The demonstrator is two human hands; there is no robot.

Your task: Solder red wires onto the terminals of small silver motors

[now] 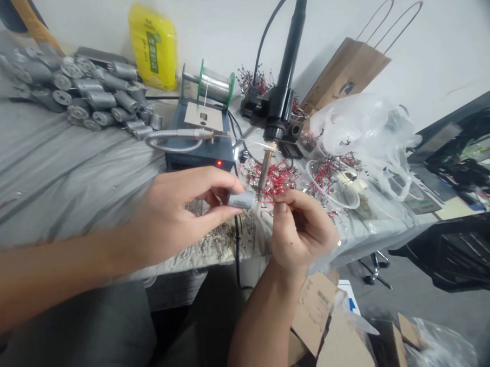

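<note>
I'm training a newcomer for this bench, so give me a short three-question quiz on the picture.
1. The left hand holds:
A) a paper bag
B) a grey cylinder
C) a spool

2. True or false: the small light on the blue box glows red.

3. Fill in: the right hand pinches a thin wire coloured ____.

Key: 1. B; 2. True; 3. red

Motors [100, 99] lie piled on the counter [47, 156], left of the solder spool [215, 87] and the soldering iron [289, 66].
</note>
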